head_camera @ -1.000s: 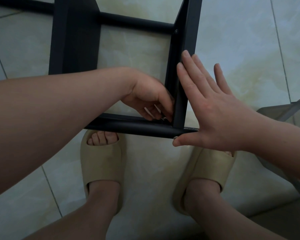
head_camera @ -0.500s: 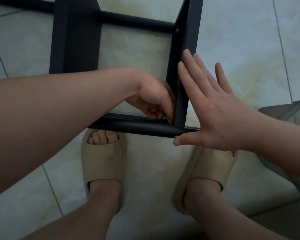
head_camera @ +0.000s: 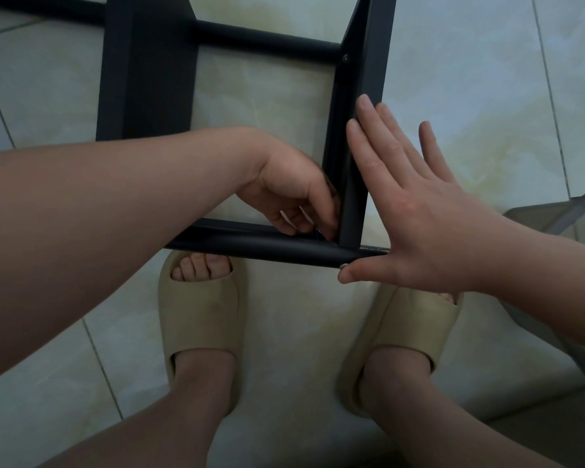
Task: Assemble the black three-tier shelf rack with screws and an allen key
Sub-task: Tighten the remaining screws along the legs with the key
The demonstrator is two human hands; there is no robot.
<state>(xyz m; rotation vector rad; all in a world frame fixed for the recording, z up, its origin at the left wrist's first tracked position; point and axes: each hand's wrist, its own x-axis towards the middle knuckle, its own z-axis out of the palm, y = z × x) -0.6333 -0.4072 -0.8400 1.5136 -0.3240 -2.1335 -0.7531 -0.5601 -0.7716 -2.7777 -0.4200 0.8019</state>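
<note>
The black rack (head_camera: 149,79) lies on the tiled floor (head_camera: 470,79). The right hand (head_camera: 419,214) presses straight, spread fingers flat against its right post. Inside the near-right corner, the left hand (head_camera: 284,187) curls its fingers, seemingly pinching a screw (head_camera: 319,232).

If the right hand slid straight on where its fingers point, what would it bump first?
The black side post: the right hand lies flat against it, so it would likely just rub up along that post, though depth is unclear.
</note>
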